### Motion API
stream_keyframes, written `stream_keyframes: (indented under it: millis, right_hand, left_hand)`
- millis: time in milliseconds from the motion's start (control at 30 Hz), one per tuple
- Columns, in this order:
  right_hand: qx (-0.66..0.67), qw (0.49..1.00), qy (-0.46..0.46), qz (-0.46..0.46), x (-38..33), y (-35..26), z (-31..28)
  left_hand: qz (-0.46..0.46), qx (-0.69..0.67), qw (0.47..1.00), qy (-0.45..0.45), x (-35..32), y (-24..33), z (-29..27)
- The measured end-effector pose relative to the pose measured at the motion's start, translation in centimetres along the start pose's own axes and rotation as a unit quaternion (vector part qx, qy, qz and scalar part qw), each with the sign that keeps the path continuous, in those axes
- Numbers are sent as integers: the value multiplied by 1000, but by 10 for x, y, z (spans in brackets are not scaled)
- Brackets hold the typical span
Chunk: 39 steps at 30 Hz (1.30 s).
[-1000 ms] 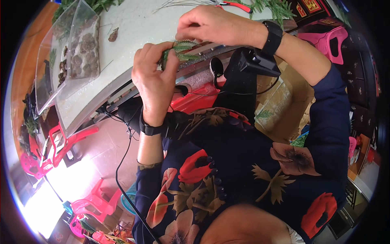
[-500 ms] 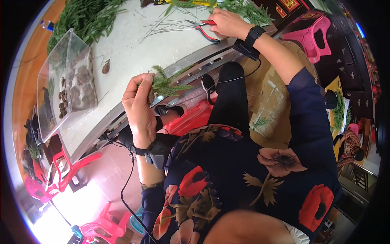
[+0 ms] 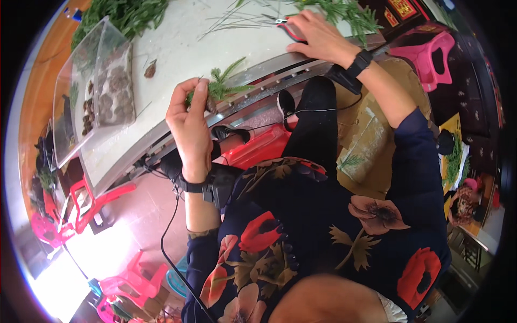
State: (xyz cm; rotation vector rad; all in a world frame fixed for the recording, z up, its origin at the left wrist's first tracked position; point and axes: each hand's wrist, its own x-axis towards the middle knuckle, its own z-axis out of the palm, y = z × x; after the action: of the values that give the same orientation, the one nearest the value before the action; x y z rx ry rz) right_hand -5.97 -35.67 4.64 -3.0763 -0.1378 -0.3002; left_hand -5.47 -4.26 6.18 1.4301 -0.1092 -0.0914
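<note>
White table (image 3: 177, 48), pink stools (image 3: 425, 51) around. Left hand (image 3: 189, 116) fingers pinch green sprig (image 3: 223, 87) at table's near edge, tips pointing right. Right hand (image 3: 318, 35) rests on red scissors (image 3: 288, 28), grip unclear.

Green feathery sprig (image 3: 222, 86), upright, hand-held

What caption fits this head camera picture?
Left hand holds a green sprig over a white table; right hand rests on red-handled scissors.

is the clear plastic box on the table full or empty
Partly full: the clear plastic box holds brown cone-like pieces across its bottom, with much bare wall above them.
</note>
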Motion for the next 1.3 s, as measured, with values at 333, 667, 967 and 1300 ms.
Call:
stream_keyframes:
  millis: [333,667,967,1300]
  right_hand:
    - [-69,994,-17,-82,3,9,4]
    - [163,974,142,-70,10,11,11]
    - [398,912,-23,-95,-19,-81,-53]
    - [240,952,64,-180,-17,-95,-44]
  left_hand:
    - [-78,-111,991,-11,2,1,-6]
    - [-112,-172,977,-57,3,-3,-7]
    - [-116,-164,976,-88,3,3,0]
    - [-131,-184,963,-146,-6,16,2]
